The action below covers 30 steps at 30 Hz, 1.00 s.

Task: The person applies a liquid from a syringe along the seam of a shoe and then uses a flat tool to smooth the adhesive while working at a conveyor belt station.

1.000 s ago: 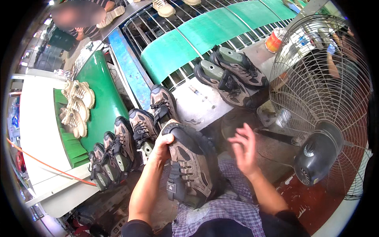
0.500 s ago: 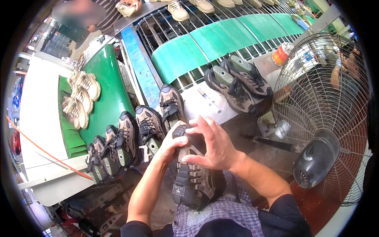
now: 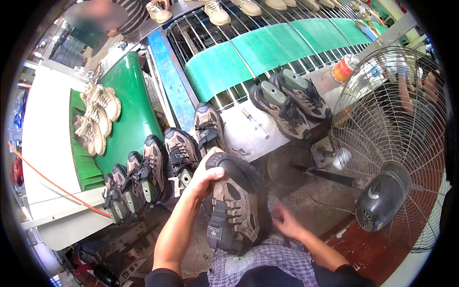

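A brown and black lace-up shoe (image 3: 235, 203) rests against my lap with its toe pointing up and away from me. My left hand (image 3: 204, 178) grips it at the toe, thumb on the near side and fingers round the sole edge. To the right of the shoe, low over my checked apron (image 3: 260, 258), my right hand (image 3: 288, 224) is apart from it and smeared by motion. Just beyond my left hand stand similar shoes (image 3: 180, 150) in a row along the table edge, several with green lasts in them.
Two brown shoes with green lasts (image 3: 284, 103) sit on a white surface ahead. A large caged fan (image 3: 387, 191) stands close on the right. Beige shoes (image 3: 98, 117) lie on the green table cover. Beyond is a rod conveyor with a green belt (image 3: 258, 45); a person works at the far left.
My right hand has left the shoe's toe and dropped down to the right. My left hand still holds the shoe. The far person's beige shoe has been lowered toward the conveyor edge.
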Each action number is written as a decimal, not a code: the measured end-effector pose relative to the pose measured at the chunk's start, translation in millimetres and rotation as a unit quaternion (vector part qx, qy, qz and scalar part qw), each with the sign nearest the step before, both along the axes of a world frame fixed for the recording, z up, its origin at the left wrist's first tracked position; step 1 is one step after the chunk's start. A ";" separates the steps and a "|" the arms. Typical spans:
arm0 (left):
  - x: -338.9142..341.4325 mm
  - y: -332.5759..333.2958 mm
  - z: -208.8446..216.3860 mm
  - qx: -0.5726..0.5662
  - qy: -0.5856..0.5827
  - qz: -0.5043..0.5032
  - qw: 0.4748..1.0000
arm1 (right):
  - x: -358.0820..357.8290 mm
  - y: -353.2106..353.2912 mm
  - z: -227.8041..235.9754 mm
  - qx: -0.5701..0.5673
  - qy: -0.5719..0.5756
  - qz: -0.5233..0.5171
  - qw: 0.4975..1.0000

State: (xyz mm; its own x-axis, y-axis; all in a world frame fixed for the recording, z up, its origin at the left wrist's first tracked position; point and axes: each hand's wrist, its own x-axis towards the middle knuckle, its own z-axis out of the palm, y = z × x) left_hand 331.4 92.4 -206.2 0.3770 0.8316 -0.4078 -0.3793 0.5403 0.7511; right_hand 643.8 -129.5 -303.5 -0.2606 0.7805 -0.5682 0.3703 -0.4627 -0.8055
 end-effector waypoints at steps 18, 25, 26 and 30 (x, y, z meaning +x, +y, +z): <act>41.3 28.3 13.6 -0.030 0.049 0.010 0.998 | -53.0 104.4 50.1 -0.037 0.255 -0.225 0.940; 36.2 34.5 -8.8 -0.061 -0.034 0.023 0.997 | -36.3 130.9 54.2 -0.176 0.303 -0.264 0.899; 34.8 30.8 -4.2 -0.052 -0.072 0.015 0.996 | -24.0 128.8 43.1 -0.217 0.451 -0.222 0.837; 24.5 19.3 -21.9 -0.013 -0.070 -0.006 0.997 | -18.1 122.4 36.5 -0.312 0.484 -0.230 0.785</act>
State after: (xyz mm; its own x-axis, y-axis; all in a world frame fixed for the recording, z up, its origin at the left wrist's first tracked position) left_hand 355.8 111.7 -228.1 0.4420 0.8166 -0.3713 -0.4723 0.5638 0.6776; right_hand 625.7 -7.0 -267.0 -0.5782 0.5672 -0.5865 -0.5968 -0.7842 -0.1700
